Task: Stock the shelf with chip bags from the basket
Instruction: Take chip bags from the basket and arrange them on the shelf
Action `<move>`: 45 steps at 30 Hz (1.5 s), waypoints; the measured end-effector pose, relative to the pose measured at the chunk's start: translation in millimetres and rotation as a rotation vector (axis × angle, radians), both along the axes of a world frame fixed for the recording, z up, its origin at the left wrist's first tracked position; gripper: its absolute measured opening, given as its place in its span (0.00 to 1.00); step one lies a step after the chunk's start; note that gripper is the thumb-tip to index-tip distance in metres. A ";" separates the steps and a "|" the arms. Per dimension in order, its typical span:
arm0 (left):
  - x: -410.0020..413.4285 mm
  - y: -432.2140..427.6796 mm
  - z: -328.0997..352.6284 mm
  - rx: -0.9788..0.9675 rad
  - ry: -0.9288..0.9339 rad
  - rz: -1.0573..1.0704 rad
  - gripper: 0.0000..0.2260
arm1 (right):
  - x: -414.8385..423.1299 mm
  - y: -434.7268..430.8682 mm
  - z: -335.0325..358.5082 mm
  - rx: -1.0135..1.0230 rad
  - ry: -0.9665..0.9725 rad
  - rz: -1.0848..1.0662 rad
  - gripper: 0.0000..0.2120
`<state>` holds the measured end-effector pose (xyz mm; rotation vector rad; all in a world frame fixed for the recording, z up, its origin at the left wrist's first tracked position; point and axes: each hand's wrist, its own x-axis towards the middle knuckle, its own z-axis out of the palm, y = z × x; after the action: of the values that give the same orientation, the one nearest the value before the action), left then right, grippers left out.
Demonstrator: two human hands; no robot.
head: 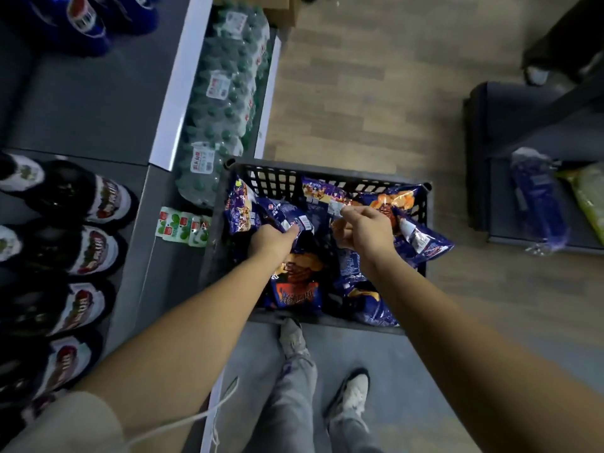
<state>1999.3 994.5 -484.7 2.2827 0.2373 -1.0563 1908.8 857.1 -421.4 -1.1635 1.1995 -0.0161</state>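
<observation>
2 bare hands are down in a black plastic lattice basket (pixel 281 178) that stands just ahead of the person's grey-trousered legs (pixel 294 387) and pale sneakers (pixel 351 395). Left hand (pixel 273 238): fingers curled, gripping the crimped top edge of a dark blue foil chip bag (pixel 287 212) on the basket's left side. Right hand (pixel 367 228): fingers curled, thumb and forefinger close together, pinching the white-labelled edge of a blue-and-orange chip bag (pixel 327 196) that leans on the far wall. Both forearms are bare; a pale sleeve shows at the lower left corner. The basket holds at least 6 bags of the same blue kind, lying loose and overlapping. 1 blue bag with a red-orange print (pixel 295 279) lies near the front wall between the forearms, and 1 blue bag with a white label (pixel 425 241) hangs over the right rim. To the left of the basket, touching or just beside it, sit shrink-wrapped packs of green-capped water bottles (pixel 225 103) and a row of small green-and-white cups (pixel 183 227). Further left, a grey store shelf (pixel 81 103) carries large dark soda bottles (pixel 81 197) lying on their sides. Floor is light wood plank (pixel 376 93). Well apart on the right stands a low dark shelf unit (pixel 523 125) with a blurred blue packet (pixel 536 204) and a yellow-green packet (pixel 588 197) on it; their kind cannot be read.
</observation>
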 end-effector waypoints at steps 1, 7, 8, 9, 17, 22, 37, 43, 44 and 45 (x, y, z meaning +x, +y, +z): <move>1.1 -3.1 -4.6 0.016 0.010 0.014 0.22 | -0.4 -0.1 -3.1 0.006 0.005 0.000 0.06; 7.9 -14.3 -15.9 -0.006 0.074 0.142 0.17 | 1.5 0.9 -14.0 0.036 0.014 -0.006 0.05; 9.7 -13.5 -16.8 -0.010 0.070 0.146 0.16 | 3.0 1.7 -13.5 0.043 0.012 -0.003 0.05; 11.9 -11.6 -17.7 -0.014 0.077 0.157 0.15 | 5.1 2.7 -13.3 0.053 0.007 -0.001 0.05; 24.0 11.0 6.8 -0.163 0.106 0.286 0.03 | 32.0 17.0 -6.4 0.192 0.112 0.125 0.07; 28.9 16.8 41.2 -0.425 0.070 0.374 0.03 | 46.1 34.4 -1.1 0.256 0.204 0.252 0.21; 30.4 51.4 165.2 -0.654 -0.197 0.443 0.35 | 58.4 36.7 76.3 0.327 -0.369 0.090 0.12; 26.8 54.9 228.1 -0.655 -0.353 0.337 0.31 | 42.1 31.3 131.7 0.290 -0.542 0.307 0.08; 21.2 55.2 238.9 -0.657 -0.385 0.316 0.27 | 40.8 29.8 140.2 0.270 -0.559 0.334 0.07; 17.5 56.5 246.1 -0.661 -0.407 0.308 0.25 | 39.7 28.7 148.3 0.251 -0.574 0.354 0.08</move>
<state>2016.7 1051.1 -238.6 1.7301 0.0524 -0.4063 1948.5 885.8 -273.1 -1.0380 0.4675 0.0630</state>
